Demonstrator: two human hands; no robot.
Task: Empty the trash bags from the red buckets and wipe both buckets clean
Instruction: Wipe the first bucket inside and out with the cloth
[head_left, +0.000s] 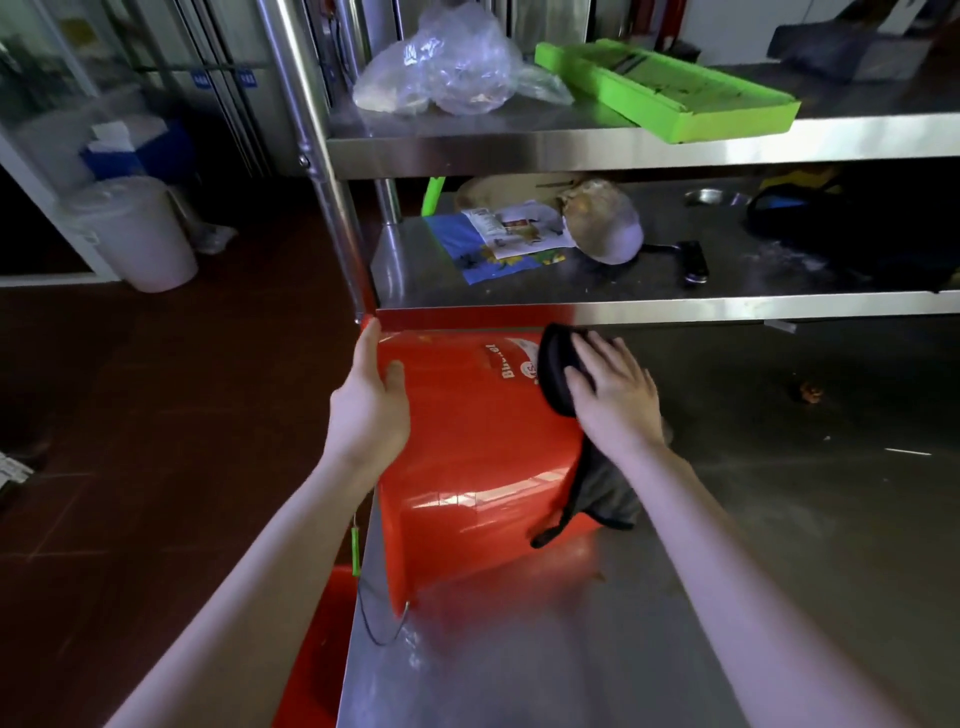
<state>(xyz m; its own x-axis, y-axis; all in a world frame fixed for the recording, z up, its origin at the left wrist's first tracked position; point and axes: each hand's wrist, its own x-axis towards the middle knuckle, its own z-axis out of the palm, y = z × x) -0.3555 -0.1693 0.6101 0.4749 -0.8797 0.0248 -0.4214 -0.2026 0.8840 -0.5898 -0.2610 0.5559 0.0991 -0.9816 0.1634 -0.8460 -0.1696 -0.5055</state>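
A red bucket (467, 457) lies on its side on the steel table (727, 571), its rim and wire handle toward me at the table's left edge. My left hand (371, 400) rests flat with straight fingers on the bucket's left side. My right hand (613, 389) presses a black cloth (556, 364) against the bucket's upper right wall, near its white label. The cloth's loose end hangs down the bucket's right side. Part of a second red bucket (311, 665) shows below the table's left edge.
Steel shelves stand right behind the bucket; the lower shelf (675, 306) holds papers, a cap and a dark bag. The upper one carries a clear plastic bag (447, 67) and a green tray (670, 93). A white bin (140, 234) stands on the red floor at left.
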